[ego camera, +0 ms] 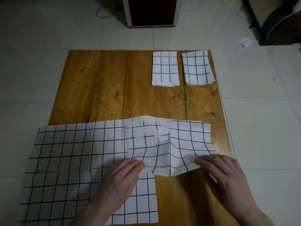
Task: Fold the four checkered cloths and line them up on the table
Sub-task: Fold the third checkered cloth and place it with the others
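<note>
— What do the hands have hold of?

— Both are on the partly folded cloth (164,144) lying across the near right of the table (101,88). The left hand (120,180) has its fingertips at that cloth's near edge, fingers bent over it; the right hand (226,173) does the same at the near right corner. Each grip looks closed on the fabric's edge, though the fingertips are blurred and the thumbs are tucked under, so how the pinch sits is hard to make out.

— And the other cloths?

— Two folded cloths sit side by side at the far right of the table: the inner folded cloth (165,69) and the outer folded cloth (197,68), close but apart, the outer one reaching the table's right edge. An unfolded cloth (68,160) is spread flat on the near left, hanging past the table's left edge and cut off at the bottom of the view. The cloth being handled overlaps its right part.

— Anything hidden?

— The left forearm covers part of the spread cloth. Beyond the table, on the tiled floor (48,30), a dark cabinet (151,12) is cut off at the top.
</note>
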### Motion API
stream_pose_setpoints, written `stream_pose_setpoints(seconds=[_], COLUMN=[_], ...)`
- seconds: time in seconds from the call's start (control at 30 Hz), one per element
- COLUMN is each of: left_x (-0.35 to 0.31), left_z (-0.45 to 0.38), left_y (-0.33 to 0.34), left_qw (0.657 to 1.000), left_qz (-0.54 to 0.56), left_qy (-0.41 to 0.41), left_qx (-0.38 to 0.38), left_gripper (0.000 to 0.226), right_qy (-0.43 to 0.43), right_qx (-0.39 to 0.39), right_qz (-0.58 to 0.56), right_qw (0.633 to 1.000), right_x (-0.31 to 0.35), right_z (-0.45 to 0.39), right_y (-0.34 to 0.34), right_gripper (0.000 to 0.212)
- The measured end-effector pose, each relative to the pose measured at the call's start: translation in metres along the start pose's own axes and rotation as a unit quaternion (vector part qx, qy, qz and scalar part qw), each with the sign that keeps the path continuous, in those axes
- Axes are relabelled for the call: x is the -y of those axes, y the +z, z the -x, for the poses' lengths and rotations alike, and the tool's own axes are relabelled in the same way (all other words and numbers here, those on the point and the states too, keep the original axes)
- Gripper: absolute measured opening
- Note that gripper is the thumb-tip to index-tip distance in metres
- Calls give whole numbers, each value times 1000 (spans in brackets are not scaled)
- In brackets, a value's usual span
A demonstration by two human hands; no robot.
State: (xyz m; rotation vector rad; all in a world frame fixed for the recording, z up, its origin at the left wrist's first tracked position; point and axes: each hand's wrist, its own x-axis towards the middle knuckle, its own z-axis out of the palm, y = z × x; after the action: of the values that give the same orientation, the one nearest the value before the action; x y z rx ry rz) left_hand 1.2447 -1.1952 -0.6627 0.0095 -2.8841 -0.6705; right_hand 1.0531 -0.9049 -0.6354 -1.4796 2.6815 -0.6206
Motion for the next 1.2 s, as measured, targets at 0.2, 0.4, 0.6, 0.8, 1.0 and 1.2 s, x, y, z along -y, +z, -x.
stream_pose_setpoints(seconds=[0.2, 0.4, 0.6, 0.8, 1.0, 1.2], left_x=[27, 27, 7, 10, 17, 12], left_z=[-105, -164, -124, -50, 1, 31], left_y=[-62, -123, -119, -47, 24, 61], left_qw=[997, 977, 969, 992, 998, 992], left_qz=[-52, -87, -111, -78, -34, -56], left_qy=[-6, -5, 26, 8, -55, -91], left_qx=[-59, -194, -220, -98, -22, 68], left_gripper=[28, 26, 31, 40, 79, 74], right_qy=[4, -8, -35, -2, 49, 88], right_qx=[-40, -205, -231, -83, 57, 134], right_qz=[53, 71, 69, 76, 65, 89], right_qw=[998, 976, 970, 994, 995, 983], right_x=[-19, -8, 11, -3, -21, -27], right_z=[-114, -160, -110, -41, 4, 32], right_y=[-39, -90, -87, -12, 55, 84], right_gripper=[22, 28, 30, 39, 53, 63])
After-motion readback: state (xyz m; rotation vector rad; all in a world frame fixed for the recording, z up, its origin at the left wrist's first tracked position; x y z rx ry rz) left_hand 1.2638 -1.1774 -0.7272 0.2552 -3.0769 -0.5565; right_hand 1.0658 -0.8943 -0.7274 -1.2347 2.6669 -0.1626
